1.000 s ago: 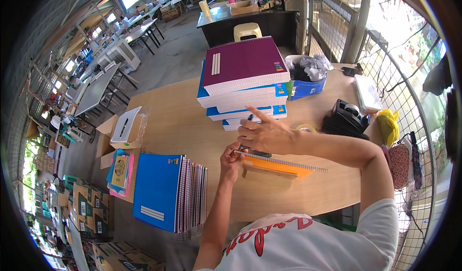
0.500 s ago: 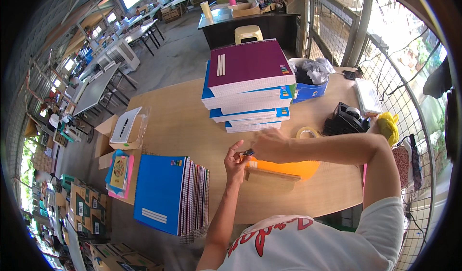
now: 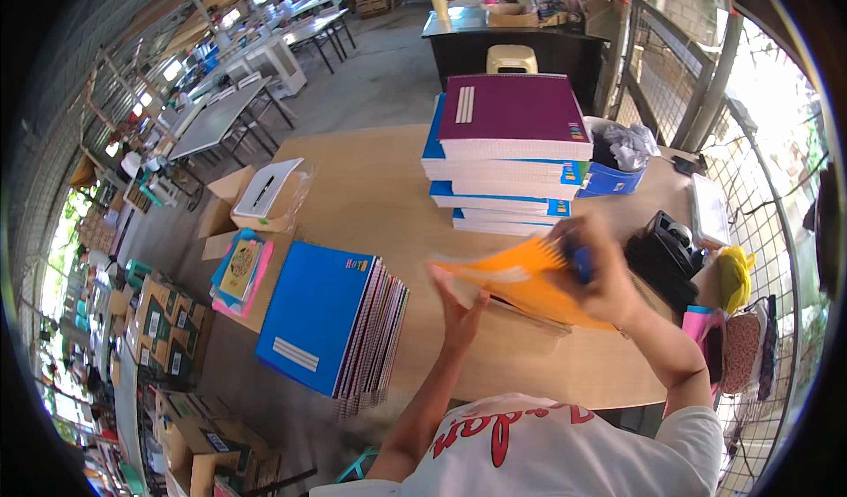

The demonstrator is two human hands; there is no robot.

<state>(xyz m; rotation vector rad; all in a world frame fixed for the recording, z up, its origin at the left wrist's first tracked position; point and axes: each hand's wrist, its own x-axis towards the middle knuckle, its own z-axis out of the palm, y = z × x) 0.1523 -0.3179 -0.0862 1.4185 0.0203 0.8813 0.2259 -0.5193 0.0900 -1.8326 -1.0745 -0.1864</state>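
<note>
Right grip (image 3: 603, 281) now farther from left grip (image 3: 460, 319), orange notebook (image 3: 533, 291) between them

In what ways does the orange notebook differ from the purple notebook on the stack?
The orange notebook is bright; the purple notebook is dark. The orange notebook is tilted, with the left hand and right hand at it; the purple notebook lies flat on the stack. Both covers bear pale label areas.
</note>
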